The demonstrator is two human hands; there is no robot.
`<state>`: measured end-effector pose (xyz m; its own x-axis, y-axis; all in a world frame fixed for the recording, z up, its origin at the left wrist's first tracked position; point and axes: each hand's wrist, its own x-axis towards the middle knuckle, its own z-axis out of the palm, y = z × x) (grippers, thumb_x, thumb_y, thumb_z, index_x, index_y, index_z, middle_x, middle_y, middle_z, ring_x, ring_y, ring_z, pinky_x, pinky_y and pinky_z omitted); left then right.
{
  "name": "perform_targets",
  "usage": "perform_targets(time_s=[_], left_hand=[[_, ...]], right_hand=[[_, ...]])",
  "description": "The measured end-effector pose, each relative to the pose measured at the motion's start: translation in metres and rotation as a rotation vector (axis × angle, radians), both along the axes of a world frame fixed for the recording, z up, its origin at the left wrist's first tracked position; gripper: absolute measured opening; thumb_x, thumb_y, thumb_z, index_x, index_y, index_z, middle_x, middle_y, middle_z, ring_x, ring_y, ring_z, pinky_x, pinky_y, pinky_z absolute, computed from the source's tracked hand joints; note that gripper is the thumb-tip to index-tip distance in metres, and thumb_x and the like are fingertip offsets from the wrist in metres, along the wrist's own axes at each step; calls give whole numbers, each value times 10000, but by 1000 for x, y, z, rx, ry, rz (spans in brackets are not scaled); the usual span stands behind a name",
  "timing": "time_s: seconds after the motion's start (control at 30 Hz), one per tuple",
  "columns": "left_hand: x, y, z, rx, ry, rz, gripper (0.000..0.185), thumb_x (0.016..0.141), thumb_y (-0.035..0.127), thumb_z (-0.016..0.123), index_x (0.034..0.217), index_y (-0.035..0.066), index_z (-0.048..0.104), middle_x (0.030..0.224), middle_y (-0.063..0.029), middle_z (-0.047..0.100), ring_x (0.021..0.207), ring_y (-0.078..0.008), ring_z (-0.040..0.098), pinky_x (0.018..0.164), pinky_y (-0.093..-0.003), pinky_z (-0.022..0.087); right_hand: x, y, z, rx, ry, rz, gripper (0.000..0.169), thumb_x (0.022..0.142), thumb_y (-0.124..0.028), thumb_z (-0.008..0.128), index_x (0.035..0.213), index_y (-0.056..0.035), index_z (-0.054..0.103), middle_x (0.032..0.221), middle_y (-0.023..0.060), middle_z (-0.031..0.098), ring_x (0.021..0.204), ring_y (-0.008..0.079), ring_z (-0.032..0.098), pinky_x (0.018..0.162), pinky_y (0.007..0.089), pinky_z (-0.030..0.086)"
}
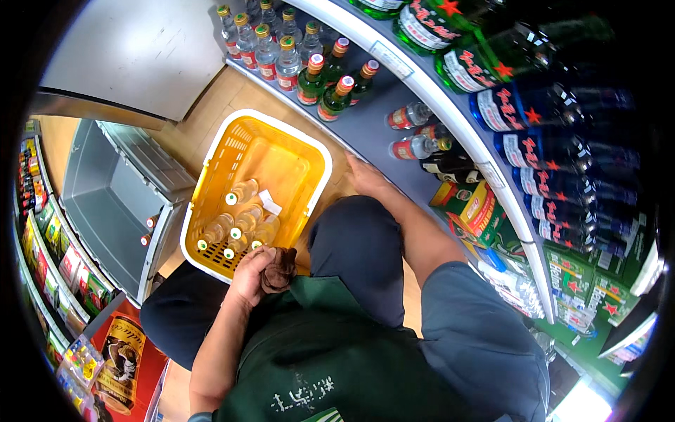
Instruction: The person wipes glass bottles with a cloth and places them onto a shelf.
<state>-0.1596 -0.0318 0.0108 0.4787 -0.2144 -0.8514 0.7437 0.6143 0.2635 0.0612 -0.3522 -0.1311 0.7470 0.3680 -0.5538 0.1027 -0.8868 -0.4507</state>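
My left hand point(254, 277) grips a bunched brown cloth point(279, 271) over the near rim of a yellow plastic shopping basket point(279, 142) with a white rim. Inside the basket, several clear glass bottles point(248, 216) with pale caps lie or lean towards its near left, beside a small white paper slip point(270, 202). My right hand point(365, 175) is by the front edge of the grey bottom shelf point(358, 129), right of the basket, with nothing seen in it. Green bottles point(335, 99) and clear gold-capped bottles point(267, 53) stand on that shelf; a few more bottles point(414, 146) lie on their sides.
A grey plastic bin point(126, 184) lies open left of the basket. Large green and blue bottles point(519, 108) fill the upper shelf, whose white edge point(469, 113) overhangs the lower one. A green carton point(469, 213) stands at right. Packaged goods point(74, 264) line the left.
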Motion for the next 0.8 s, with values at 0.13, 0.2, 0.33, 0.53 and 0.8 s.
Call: perform_targets(time_s=[0.13, 0.2, 0.33, 0.53, 0.8], left_hand=[[-1, 3, -6, 14, 35, 16, 227, 1025, 199, 664, 1176, 29, 666, 1105, -83, 746, 1013, -227, 730, 951, -386, 591], [4, 1, -2, 29, 71, 40, 125, 1025, 162, 672, 1072, 48, 653, 1024, -70, 727, 932, -200, 720, 878, -362, 600], [7, -1, -1, 46, 90, 82, 89, 1024, 139, 680, 1017, 58, 646, 953, -47, 712, 856, -175, 703, 820, -339, 601], [5, -1, -9, 22, 88, 71, 93, 1022, 145, 692, 1028, 60, 654, 977, -50, 726, 863, -169, 712, 825, -330, 603], [9, -4, -5, 48, 98, 55, 99, 1017, 138, 696, 1052, 53, 658, 1001, -63, 734, 878, -173, 719, 843, -336, 606]], right_hand=[[13, 14, -16, -18, 146, -117, 889, 985, -185, 616, 1720, -113, 121, 1666, 294, 390, 1539, 448, 391, 1280, 525, 302], [13, 23, -25, -38, 44, -101, 905, 986, -179, 631, 1721, -121, 105, 1664, 286, 397, 1533, 446, 400, 1276, 530, 306], [4, 38, -18, -13, -54, -165, 838, 1019, -205, 628, 1711, -119, 162, 1596, 262, 494, 1492, 434, 459, 1248, 522, 350], [-5, 37, -25, 81, -5, -285, 829, 1028, -220, 636, 1707, -131, 170, 1534, 260, 561, 1422, 445, 529, 1194, 536, 401], [-3, 38, -33, 95, -77, -326, 746, 1013, -191, 660, 1643, -91, 274, 1413, 230, 665, 1277, 452, 637, 1099, 530, 489]])
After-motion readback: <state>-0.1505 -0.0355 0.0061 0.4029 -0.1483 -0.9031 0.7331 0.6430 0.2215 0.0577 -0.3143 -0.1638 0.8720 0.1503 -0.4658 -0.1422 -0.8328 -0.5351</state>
